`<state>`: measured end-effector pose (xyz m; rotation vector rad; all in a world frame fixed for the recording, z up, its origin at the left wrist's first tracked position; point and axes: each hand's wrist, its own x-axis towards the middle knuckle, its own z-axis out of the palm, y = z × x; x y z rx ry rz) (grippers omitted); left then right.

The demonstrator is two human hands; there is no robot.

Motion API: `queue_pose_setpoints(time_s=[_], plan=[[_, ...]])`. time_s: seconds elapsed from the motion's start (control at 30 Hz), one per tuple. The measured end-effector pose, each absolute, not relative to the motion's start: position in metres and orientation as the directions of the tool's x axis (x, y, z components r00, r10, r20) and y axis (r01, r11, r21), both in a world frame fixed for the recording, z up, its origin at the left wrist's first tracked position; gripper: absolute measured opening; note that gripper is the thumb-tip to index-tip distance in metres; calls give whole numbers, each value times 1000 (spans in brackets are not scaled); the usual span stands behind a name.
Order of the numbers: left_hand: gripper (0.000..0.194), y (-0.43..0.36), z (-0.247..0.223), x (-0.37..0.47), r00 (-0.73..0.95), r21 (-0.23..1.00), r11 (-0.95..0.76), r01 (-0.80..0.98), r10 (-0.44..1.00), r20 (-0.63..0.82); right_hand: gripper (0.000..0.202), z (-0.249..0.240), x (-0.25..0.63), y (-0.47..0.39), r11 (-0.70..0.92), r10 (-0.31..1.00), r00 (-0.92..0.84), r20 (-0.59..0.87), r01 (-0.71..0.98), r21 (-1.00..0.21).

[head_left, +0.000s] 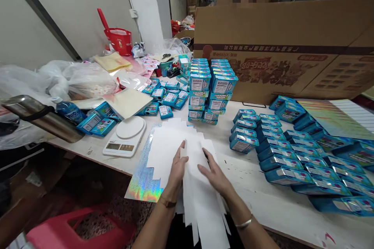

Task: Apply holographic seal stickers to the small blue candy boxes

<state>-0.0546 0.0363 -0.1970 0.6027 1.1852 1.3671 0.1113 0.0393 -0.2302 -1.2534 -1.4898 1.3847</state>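
Observation:
Between my two hands is a long piece of white card [201, 190], bent up along its length, its near end hanging past the table edge. My left hand [177, 169] holds its left side, thumb on the card and fingers along the edge. My right hand [215, 175] grips the right side with the thumb over the top; some of its fingers are hidden. Beneath lie flat white die-cut sheets [166, 144] with stepped edges, on a shiny holographic sheet [142, 183]. Blue candy boxes [200, 81] marked "Caramelo Macizo" are stacked just beyond.
Rows of blue boxes [280, 163] fill the right side. A white kitchen scale [125, 138], steel flask [43, 118] and loose blue packs [165, 111] are on the left. A large cardboard carton [280, 27] stands behind, a person partly visible beyond. A pink stool [78, 229] is below left.

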Motion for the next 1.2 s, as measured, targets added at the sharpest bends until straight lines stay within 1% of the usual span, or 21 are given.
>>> queue_pose_setpoints(time_s=[0.1, 0.17, 0.2, 0.27, 0.33, 0.4, 0.47, 0.5, 0.53, 0.57, 0.6, 0.67, 0.7, 0.73, 0.8, 0.87, 0.93, 1.0, 1.07, 1.13, 1.2], plan=[[67, 42, -198, -71, -66, 771, 249, -587, 934, -352, 75, -224, 131, 73, -251, 953, -192, -235, -60, -966], [59, 43, -197, -78, 9, 662, 259, -703, 934, -356, 75, -223, 139, 86, -345, 929, -216, -299, -224, -911], [53, 43, -196, -78, 29, 599, 247, -762, 937, -349, 75, -224, 140, 89, -373, 921, -241, -307, -312, -874], [38, 44, -196, -76, 42, 464, 196, -864, 946, -322, 70, -226, 139, 88, -387, 919, -268, -289, -477, -789], [27, 46, -198, -72, 51, 353, 154, -923, 958, -284, 57, -226, 136, 83, -370, 928, -265, -261, -590, -717], [22, 50, -201, -69, 58, 311, 140, -940, 964, -259, 39, -224, 134, 80, -339, 940, -253, -228, -654, -676], [22, 55, -203, -68, 40, 337, 129, -933, 965, -258, 28, -218, 135, 82, -293, 955, -233, -183, -658, -694], [23, 57, -204, -67, 14, 373, 114, -921, 965, -261, 26, -216, 135, 84, -257, 964, -212, -157, -610, -749], [25, 60, -204, -67, -12, 434, 107, -894, 965, -263, 26, -214, 134, 87, -215, 973, -191, -132, -523, -825], [26, 62, -203, -66, -35, 526, 112, -843, 965, -260, 29, -212, 133, 90, -172, 979, -173, -109, -408, -897], [27, 65, -201, -64, -57, 646, 124, -754, 966, -252, 32, -212, 131, 93, -136, 982, -162, -92, -285, -949], [27, 70, -199, -59, -100, 855, 149, -497, 969, -227, 35, -214, 127, 96, -106, 984, -157, -90, -95, -990], [25, 73, -198, -55, -121, 912, 154, -381, 969, -215, 35, -217, 124, 97, -110, 983, -150, -101, -51, -993], [24, 76, -198, -51, -147, 941, 150, -305, 968, -202, 34, -220, 122, 97, -117, 985, -135, -112, -34, -993], [23, 80, -201, -44, -208, 953, 126, -276, 960, -187, 39, -226, 120, 98, -119, 989, -89, -118, -7, -993], [29, 82, -208, -38, -255, 950, 101, -294, 950, -180, 54, -231, 120, 98, -122, 992, -33, -122, -6, -992], [46, 82, -215, -32, -316, 952, 70, -297, 934, -167, 70, -234, 120, 99, -118, 993, 13, -118, 8, -993], [62, 81, -221, -29, -355, 962, 46, -270, 924, -144, 73, -235, 117, 98, -99, 995, 22, -98, 46, -994], [64, 80, -223, -28, -308, 977, 35, -211, 946, -101, 69, -234, 113, 98, -72, 997, -11, -73, 92, -993], [57, 82, -224, -31, -166, 986, 48, -163, 983, -76, 68, -234, 108, 98, -60, 997, -47, -67, 131, -990], [52, 85, -224, -37, -45, 984, 77, -158, 995, -85, 69, -235, 106, 100, -48, 995, -77, -62, 178, -983]])
